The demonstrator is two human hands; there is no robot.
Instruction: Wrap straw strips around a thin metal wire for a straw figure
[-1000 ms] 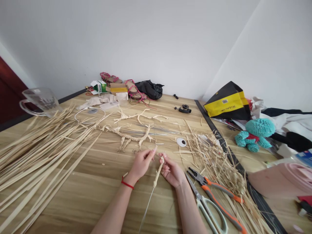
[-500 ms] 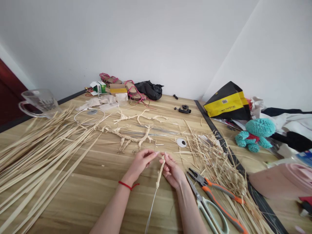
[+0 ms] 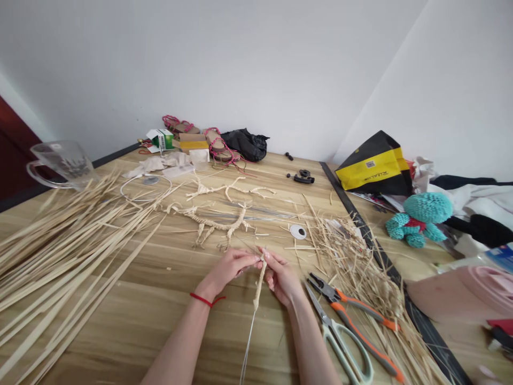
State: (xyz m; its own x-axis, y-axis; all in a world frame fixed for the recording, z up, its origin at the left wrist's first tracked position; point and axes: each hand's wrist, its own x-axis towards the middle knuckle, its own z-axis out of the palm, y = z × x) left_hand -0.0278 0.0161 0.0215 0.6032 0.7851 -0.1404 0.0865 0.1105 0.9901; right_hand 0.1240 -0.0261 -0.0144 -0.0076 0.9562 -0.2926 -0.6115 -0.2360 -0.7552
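My right hand [image 3: 279, 275] is closed around the upper end of a straw-wrapped wire [image 3: 259, 280], thumb and fingers pinching it. Bare metal wires [image 3: 248, 342] run out of its lower end toward me. My left hand [image 3: 236, 266], with a red cord on the wrist, pinches at the same upper end; its fingertips hide what exactly lies between them. Just beyond my hands lies an animal-like figure of straw-wrapped wire [image 3: 216, 226]. Behind that is a branching straw-wrapped piece [image 3: 236, 188].
Long straw strips [image 3: 100, 235] spread on the left near a glass mug [image 3: 62, 163]. Right of my hands lie scissors [image 3: 339, 337], orange-handled pliers [image 3: 356, 315] and straw scraps [image 3: 356, 262]. Sandals [image 3: 218, 144] and a black bag [image 3: 246, 144] sit by the wall.
My left fingertips have come in against the top of the wrapped wire, where a small gap showed before. Both hands and the piece have shifted slightly left.
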